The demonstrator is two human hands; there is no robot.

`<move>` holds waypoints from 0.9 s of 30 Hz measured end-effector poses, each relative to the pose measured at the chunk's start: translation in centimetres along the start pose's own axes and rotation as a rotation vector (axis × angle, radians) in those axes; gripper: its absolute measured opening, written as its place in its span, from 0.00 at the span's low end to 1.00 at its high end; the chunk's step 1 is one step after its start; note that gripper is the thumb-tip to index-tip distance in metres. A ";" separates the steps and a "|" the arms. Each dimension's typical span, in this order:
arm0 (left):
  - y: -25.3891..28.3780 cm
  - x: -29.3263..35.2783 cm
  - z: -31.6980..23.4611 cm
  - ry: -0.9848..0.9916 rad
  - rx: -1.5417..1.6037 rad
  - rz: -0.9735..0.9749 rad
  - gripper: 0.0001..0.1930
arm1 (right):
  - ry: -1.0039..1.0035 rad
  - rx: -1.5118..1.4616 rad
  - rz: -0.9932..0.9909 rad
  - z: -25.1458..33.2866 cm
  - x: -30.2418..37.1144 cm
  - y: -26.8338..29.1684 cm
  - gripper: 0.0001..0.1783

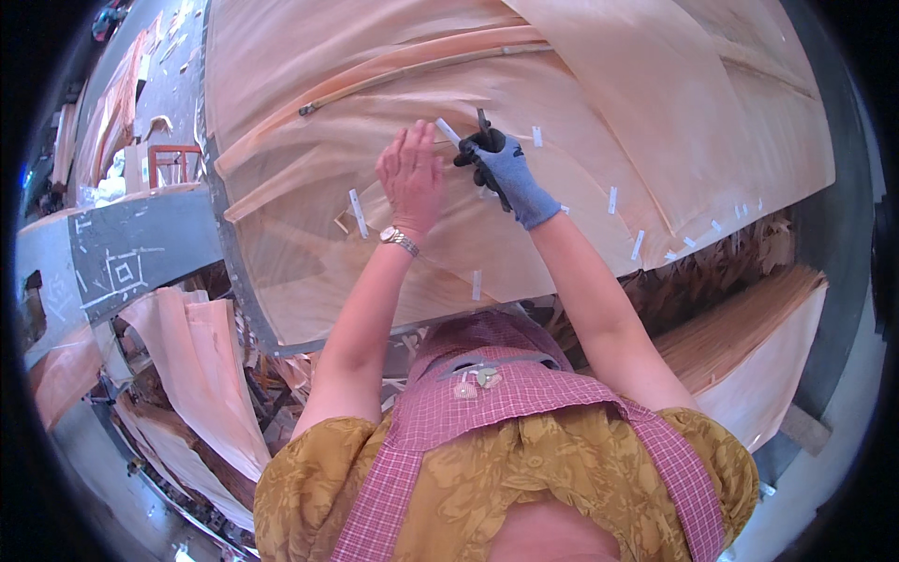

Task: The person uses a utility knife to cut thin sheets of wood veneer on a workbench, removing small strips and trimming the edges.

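Observation:
Thin pinkish-tan wood veneer sheets (309, 272) lie over the worktable in front of me, wavy in places. My left hand (412, 183), bare and slightly blurred, is spread palm down over the veneer with its fingers stretched. A watch (400, 240) circles that wrist. My right hand (506, 173) wears a blue-grey glove with black fingers. It is closed around a slim dark tool (483, 120), whose exact kind I cannot make out. A white tape strip (448, 132) shows between the two hands. Further tape strips (359, 214) are stuck on the veneer nearby.
A long narrow stick (421, 68) lies across the veneer beyond my hands. Stacked veneer (758, 347) stands below the table's right side, and more sheets (192, 365) hang at the lower left. A grey surface with white markings (140, 253) adjoins on the left, near a red frame (174, 165).

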State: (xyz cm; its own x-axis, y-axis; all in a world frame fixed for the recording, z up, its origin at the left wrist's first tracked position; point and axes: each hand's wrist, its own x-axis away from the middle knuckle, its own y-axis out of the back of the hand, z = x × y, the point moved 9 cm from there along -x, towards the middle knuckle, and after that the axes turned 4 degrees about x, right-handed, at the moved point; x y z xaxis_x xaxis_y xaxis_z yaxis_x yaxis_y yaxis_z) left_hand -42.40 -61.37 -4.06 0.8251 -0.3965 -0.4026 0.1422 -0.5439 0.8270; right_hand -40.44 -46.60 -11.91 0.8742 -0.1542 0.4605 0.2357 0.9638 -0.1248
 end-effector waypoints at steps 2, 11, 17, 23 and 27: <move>-1.0 -0.2 0.0 -0.046 -0.012 0.045 0.27 | -0.041 0.048 -0.031 -1.1 -0.7 -0.2 0.11; -3.5 -0.4 1.6 -0.013 0.033 0.119 0.21 | -0.061 0.186 -0.186 -1.4 1.7 1.1 0.12; -2.2 0.3 0.7 -0.066 0.081 0.073 0.21 | -0.073 0.164 -0.119 -1.9 1.6 1.7 0.15; -2.5 1.6 -0.9 -0.123 0.045 0.174 0.24 | -0.096 0.246 -0.076 -1.6 2.4 1.4 0.14; -2.6 1.8 -0.6 -0.146 0.046 0.191 0.23 | -0.063 0.534 0.078 0.5 3.4 1.7 0.13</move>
State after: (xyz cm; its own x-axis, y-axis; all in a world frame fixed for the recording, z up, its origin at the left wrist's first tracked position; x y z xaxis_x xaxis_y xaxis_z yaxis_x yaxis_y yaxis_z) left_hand -40.93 -60.22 -6.69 0.7462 -0.5965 -0.2957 -0.0367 -0.4803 0.8763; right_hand -37.29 -45.39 -10.10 0.8492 -0.0804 0.5220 -0.0917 0.9509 0.2957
